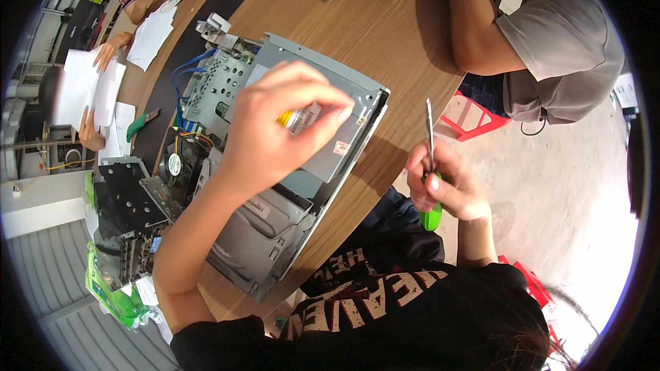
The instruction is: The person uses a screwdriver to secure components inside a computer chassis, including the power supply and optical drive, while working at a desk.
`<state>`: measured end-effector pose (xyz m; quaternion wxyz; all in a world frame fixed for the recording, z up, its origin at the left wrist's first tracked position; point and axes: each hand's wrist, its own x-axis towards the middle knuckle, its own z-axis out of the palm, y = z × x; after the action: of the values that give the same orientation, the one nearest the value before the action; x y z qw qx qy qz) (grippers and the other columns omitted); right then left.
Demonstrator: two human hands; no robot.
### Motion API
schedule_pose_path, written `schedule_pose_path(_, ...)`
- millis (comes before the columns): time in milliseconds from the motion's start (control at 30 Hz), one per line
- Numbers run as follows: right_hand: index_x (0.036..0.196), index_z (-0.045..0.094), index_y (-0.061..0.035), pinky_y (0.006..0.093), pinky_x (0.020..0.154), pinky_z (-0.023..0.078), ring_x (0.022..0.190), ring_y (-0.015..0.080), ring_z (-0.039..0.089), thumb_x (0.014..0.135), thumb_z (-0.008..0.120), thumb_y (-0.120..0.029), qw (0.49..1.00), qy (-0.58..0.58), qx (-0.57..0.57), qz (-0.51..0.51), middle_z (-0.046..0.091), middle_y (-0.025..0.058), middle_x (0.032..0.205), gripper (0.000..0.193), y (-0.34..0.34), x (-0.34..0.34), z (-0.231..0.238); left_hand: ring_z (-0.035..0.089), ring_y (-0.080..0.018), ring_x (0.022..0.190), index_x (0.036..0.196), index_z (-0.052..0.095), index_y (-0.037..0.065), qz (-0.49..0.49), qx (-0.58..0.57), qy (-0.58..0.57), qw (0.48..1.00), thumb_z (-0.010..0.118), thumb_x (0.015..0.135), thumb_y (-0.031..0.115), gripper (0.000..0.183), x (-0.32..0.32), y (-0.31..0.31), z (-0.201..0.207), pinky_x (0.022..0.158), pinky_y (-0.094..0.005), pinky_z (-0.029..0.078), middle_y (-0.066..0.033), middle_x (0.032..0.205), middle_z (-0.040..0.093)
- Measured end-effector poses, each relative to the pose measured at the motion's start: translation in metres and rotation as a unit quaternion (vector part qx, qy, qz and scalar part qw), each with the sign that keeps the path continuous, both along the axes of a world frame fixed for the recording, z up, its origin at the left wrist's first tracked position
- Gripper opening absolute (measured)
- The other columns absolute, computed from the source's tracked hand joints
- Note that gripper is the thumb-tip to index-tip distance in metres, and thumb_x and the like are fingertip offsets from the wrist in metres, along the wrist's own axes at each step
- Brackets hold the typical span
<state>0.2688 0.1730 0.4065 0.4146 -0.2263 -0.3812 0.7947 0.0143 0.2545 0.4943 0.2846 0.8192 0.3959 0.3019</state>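
A grey metal computer case (323, 55) lies opened on the wooden table, with a flat metal drive (323, 161) in its upper part. Over this drive hovers my left hand (265, 124), its thumb and forefinger pinched together near the case's right edge. Anything between those fingertips is too small to make out. Off the table's edge, my right hand (454, 182) is closed round a screwdriver (431, 218) with a green handle, its metal shaft pointing up. A grey plastic front panel (254, 240) of the case is nearest to my body.
Blue cables (185, 72) and a dark fan (180, 158) lie left of the case. Black metal parts (127, 196) are piled farther left. Across the table a person holds white papers (86, 89). Another person's arm (478, 27) rests at the far right, near a red stool (471, 117).
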Motion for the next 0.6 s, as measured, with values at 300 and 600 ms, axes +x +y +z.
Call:
schedule_pose_path(300, 0.122, 0.050, 0.0018, 0.0244, 0.059, 0.041, 0.065, 0.0084, 0.046, 0.100, 0.050, -0.012, 0.998, -0.030, -0.048, -0.034, 0.048, 0.0024, 0.080, 0.025, 0.012, 0.018, -0.020, 0.063, -0.0136, 0.083, 0.093, 0.071, 0.000, -0.014, -0.028, -0.015, 0.999, 0.068, 0.081, -0.003, 0.013, 0.009, 0.023, -0.025, 0.074, -0.0245, 0.050, -0.0073, 0.092, 0.068)
schedule_pose_path(600, 0.110, 0.044, -0.0005, 0.0254, 0.042, 0.038, 0.044, 0.0126, 0.042, 0.104, 0.037, -0.023, 0.983, 0.036, 0.057, -0.168, 0.052, 0.0141, 0.086, 0.024, 0.045, -0.002, -0.008, 0.063, -0.0185, 0.088, 0.089, 0.063, 0.000, -0.019, 0.075, 0.033, 0.996, 0.063, 0.082, -0.004, 0.009, 0.007, 0.018, -0.023, 0.080, -0.0294, 0.049, -0.0093, 0.093, 0.068)
